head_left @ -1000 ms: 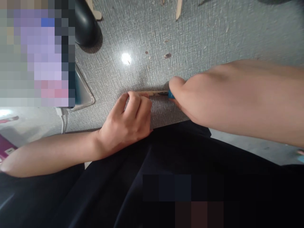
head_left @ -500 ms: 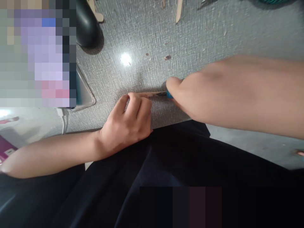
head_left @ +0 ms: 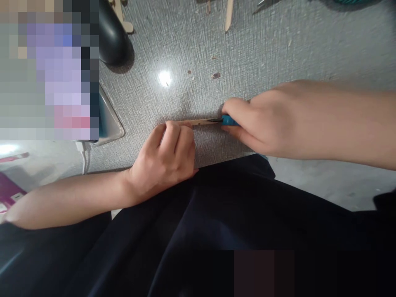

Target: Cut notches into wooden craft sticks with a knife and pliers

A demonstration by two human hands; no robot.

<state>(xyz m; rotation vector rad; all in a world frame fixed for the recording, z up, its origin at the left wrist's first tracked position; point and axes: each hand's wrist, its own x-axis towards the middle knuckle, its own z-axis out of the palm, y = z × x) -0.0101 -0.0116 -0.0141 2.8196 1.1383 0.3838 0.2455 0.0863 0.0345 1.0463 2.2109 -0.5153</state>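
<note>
My left hand point(head_left: 168, 152) is closed over one end of a wooden craft stick point(head_left: 199, 122) and presses it on the table near the front edge. The free part of the stick points right. My right hand point(head_left: 247, 121) is wrapped round a craft knife with a blue handle point(head_left: 228, 120). Its dark narrow blade lies along the right end of the stick, seemingly touching it. The fingertips of my left hand and most of the knife's handle are hidden.
On the grey textured table point(head_left: 161, 45) lie small wood chips point(head_left: 215, 76). Another wooden stick point(head_left: 229, 15) lies at the back, more sticks point(head_left: 128, 27) at the back left beside a black rounded object point(head_left: 113, 37). A clear-edged case point(head_left: 114, 119) and a white cable point(head_left: 83, 159) are at left.
My right hand has drawn the knife slightly to the right along the stick, baring more of the wood. My left hand stays nearly in place.
</note>
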